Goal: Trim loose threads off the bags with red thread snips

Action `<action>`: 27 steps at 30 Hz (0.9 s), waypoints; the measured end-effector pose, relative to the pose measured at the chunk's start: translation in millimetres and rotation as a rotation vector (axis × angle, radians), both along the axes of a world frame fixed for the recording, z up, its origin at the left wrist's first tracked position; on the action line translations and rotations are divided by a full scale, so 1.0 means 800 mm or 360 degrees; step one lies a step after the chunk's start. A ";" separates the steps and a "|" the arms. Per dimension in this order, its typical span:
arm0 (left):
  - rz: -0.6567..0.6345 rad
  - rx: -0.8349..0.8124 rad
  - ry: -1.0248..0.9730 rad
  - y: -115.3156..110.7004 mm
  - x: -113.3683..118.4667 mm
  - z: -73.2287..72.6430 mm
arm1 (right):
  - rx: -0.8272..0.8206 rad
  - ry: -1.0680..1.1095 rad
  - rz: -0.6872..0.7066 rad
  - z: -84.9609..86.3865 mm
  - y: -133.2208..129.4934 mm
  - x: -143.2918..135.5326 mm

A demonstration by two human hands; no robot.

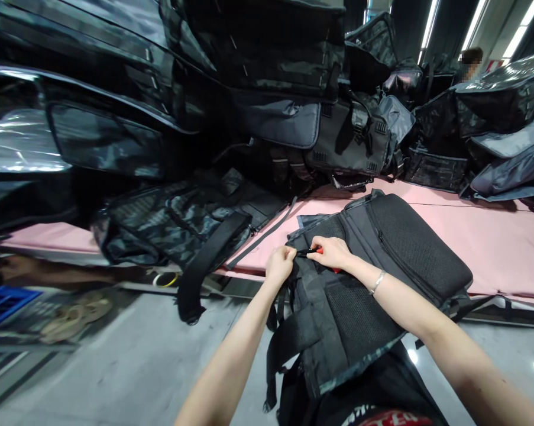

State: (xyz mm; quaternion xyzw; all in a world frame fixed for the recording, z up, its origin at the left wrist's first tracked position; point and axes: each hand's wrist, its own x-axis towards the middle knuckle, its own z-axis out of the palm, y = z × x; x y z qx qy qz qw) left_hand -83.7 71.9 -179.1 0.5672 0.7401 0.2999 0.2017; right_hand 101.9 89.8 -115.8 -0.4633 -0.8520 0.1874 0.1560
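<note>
A black backpack (364, 307) with padded mesh panels lies on the pink-covered table, its near end hanging over the front edge towards my body. My left hand (281, 264) is closed in a pinch at the backpack's left edge, on a dark strap or bit of webbing. Close beside it, my right hand (331, 251) grips small red-handled snips (320, 251), whose dark tip points left at the pinched spot. Red also shows under my right palm. The exact contact between tip and fabric is too small to make out.
Left of my hands lies a camouflage backpack (173, 222), its wide black strap (211, 266) hanging over the edge of the pink table (506, 248). More bags (267, 53) are piled behind. Another person's arm (71, 269) reaches in at left above a blue crate (9, 305). A person (469, 65) stands far right.
</note>
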 end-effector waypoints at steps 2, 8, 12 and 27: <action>-0.0015 -0.0002 -0.0024 -0.001 0.000 0.004 | 0.0002 -0.0002 0.0006 -0.001 0.000 -0.001; -0.0024 0.0054 -0.0072 -0.006 0.005 0.016 | 0.0025 0.0007 0.0027 -0.006 0.002 -0.006; 0.0023 0.0164 -0.0181 -0.007 0.009 0.022 | 0.0022 0.0028 0.0042 -0.007 0.001 -0.006; 0.0709 0.0501 -0.1059 -0.201 -0.013 0.007 | -0.0015 0.0174 0.0098 -0.005 -0.003 0.010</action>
